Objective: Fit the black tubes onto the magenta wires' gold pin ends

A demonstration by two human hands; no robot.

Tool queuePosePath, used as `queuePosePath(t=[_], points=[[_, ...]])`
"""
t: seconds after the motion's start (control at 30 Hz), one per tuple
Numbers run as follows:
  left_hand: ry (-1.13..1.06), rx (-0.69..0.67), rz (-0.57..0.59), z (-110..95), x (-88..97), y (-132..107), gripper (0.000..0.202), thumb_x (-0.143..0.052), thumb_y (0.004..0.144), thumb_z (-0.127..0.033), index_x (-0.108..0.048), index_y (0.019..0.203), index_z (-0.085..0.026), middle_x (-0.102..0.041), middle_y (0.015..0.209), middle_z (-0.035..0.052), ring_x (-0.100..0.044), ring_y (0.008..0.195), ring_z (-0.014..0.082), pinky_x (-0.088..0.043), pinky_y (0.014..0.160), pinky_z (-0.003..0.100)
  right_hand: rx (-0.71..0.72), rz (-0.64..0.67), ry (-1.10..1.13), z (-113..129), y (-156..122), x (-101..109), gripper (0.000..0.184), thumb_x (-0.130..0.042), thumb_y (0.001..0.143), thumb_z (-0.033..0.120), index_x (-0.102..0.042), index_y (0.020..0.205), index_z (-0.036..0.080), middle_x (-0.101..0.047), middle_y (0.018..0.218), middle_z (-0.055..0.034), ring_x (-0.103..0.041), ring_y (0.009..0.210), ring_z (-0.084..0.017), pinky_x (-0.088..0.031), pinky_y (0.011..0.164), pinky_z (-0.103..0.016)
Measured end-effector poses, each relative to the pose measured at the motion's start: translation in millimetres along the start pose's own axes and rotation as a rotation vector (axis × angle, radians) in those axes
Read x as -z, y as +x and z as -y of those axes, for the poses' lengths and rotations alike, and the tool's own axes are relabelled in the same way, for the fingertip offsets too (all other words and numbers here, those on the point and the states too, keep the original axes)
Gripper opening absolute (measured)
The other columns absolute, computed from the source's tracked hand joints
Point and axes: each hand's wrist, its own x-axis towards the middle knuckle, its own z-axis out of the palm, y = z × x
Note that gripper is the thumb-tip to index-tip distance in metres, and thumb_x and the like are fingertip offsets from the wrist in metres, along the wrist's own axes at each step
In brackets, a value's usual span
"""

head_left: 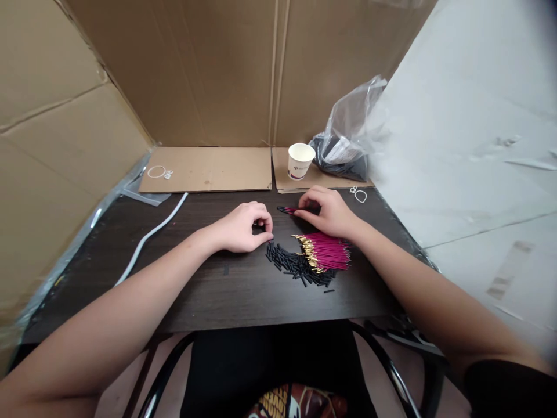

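My left hand (249, 228) rests on the dark table with thumb and fingertips curled together, just beyond the edge of a heap of short black tubes (300, 266); whatever is between its fingertips is too small to make out. My right hand (327, 212) is closed, thumb and finger at a few magenta wires with black-sleeved ends (287, 210) that point left. Below that hand lies a bundle of magenta wires (328, 251) with bare gold-coloured tips facing left. The tubes lie against those tips, and one loose black tube (329, 291) sits apart near the front.
A paper cup (300, 162) and a clear bag of black pieces (343, 154) stand on cardboard at the back. White rings (156, 172) lie at left, more (359, 195) at right. A pale cable (150, 235) crosses the left side. Cardboard walls (187, 69) enclose the table (209, 296).
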Motion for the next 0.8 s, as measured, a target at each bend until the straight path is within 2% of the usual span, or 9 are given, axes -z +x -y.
queuePosePath(t=[0.07, 0.13, 0.23, 0.3, 0.43, 0.57, 0.7, 0.8], points=[[-0.006, 0.005, -0.014, 2.0, -2.0, 0.4, 0.017, -0.078, 0.091, -0.037, -0.078, 0.083, -0.023, -0.071, 0.094, 0.0074, -0.064, 0.089, 0.0251, -0.053, 0.084, 0.042, -0.041, 0.084, 0.039, 2.4, -1.9, 16.4, 0.018, -0.081, 0.097, 0.033, -0.07, 0.09, 0.021, -0.069, 0.086, -0.0027, -0.059, 0.077, -0.018, -0.046, 0.073, -0.034], [-0.018, 0.02, -0.053, 4.2, -5.6, 1.3, 0.017, -0.078, 0.093, -0.038, -0.079, 0.087, -0.023, -0.072, 0.096, 0.0077, -0.066, 0.089, 0.0248, -0.054, 0.085, 0.042, -0.089, 0.245, 0.097, 6.4, -4.4, 33.7, 0.015, -0.08, 0.097, 0.032, -0.072, 0.09, 0.021, -0.068, 0.079, 0.0001, -0.056, 0.069, -0.015, -0.044, 0.067, -0.032], [-0.014, 0.013, -0.12, 6.7, -12.2, 3.2, 0.018, -0.074, 0.099, -0.038, -0.079, 0.094, -0.022, -0.072, 0.099, 0.0081, -0.067, 0.094, 0.0249, -0.056, 0.09, 0.042, -0.083, 0.472, 0.136, 13.1, -7.3, 51.5, 0.007, -0.076, 0.096, 0.027, -0.077, 0.092, 0.021, -0.072, 0.08, 0.0, -0.061, 0.071, -0.015, -0.046, 0.066, -0.031], [-0.001, -0.005, -0.153, 7.1, -15.5, 4.2, 0.018, -0.072, 0.102, -0.037, -0.079, 0.096, -0.021, -0.073, 0.101, 0.0082, -0.068, 0.097, 0.0254, -0.056, 0.093, 0.043, -0.048, 0.524, 0.134, 16.6, -8.2, 55.0, 0.006, -0.073, 0.095, 0.022, -0.079, 0.092, 0.021, -0.075, 0.083, -0.0008, -0.064, 0.073, -0.016, -0.047, 0.067, -0.031], [-0.004, -0.013, -0.169, 6.3, -17.1, 4.8, 0.016, -0.073, 0.102, -0.034, -0.08, 0.095, -0.022, -0.074, 0.101, 0.008, -0.069, 0.101, 0.0262, -0.056, 0.097, 0.044, 0.018, 0.544, 0.078, 20.3, -8.4, 49.4, 0.012, -0.071, 0.091, 0.011, -0.078, 0.091, 0.021, -0.076, 0.087, -0.0018, -0.065, 0.076, -0.017, -0.048, 0.071, -0.031], [0.01, -0.01, -0.142, 6.8, -16.6, 4.7, 0.015, -0.071, 0.103, -0.032, -0.078, 0.095, -0.022, -0.075, 0.105, 0.0085, -0.068, 0.106, 0.0279, -0.054, 0.103, 0.047, 0.018, 0.531, 0.035, 21.7, -8.9, 42.0, 0.019, -0.067, 0.089, 0.003, -0.075, 0.088, 0.02, -0.075, 0.087, -0.0014, -0.063, 0.075, -0.017, -0.046, 0.071, -0.03], [0.042, -0.012, -0.126, 5.4, -18.1, 4.2, 0.017, -0.067, 0.106, -0.032, -0.075, 0.096, -0.021, -0.071, 0.114, 0.0105, -0.065, 0.113, 0.0304, -0.054, 0.107, 0.05, 0.043, 0.489, -0.011, 23.7, -9.5, 36.8, 0.017, -0.064, 0.097, 0.006, -0.071, 0.089, 0.02, -0.073, 0.091, -0.0041, -0.063, 0.08, -0.019, -0.048, 0.077, -0.032], [-0.012, -0.006, -0.172, 0.3, -20.3, 4.5, 0.014, -0.066, 0.105, -0.029, -0.072, 0.095, -0.021, -0.071, 0.114, 0.0102, -0.067, 0.11, 0.0283, -0.055, 0.104, 0.048, 0.05, 0.424, -0.014, 26.9, -9.6, 35.7, 0.016, -0.061, 0.103, 0.011, -0.069, 0.092, 0.02, -0.072, 0.092, -0.0051, -0.063, 0.082, -0.02, -0.048, 0.079, -0.034]])
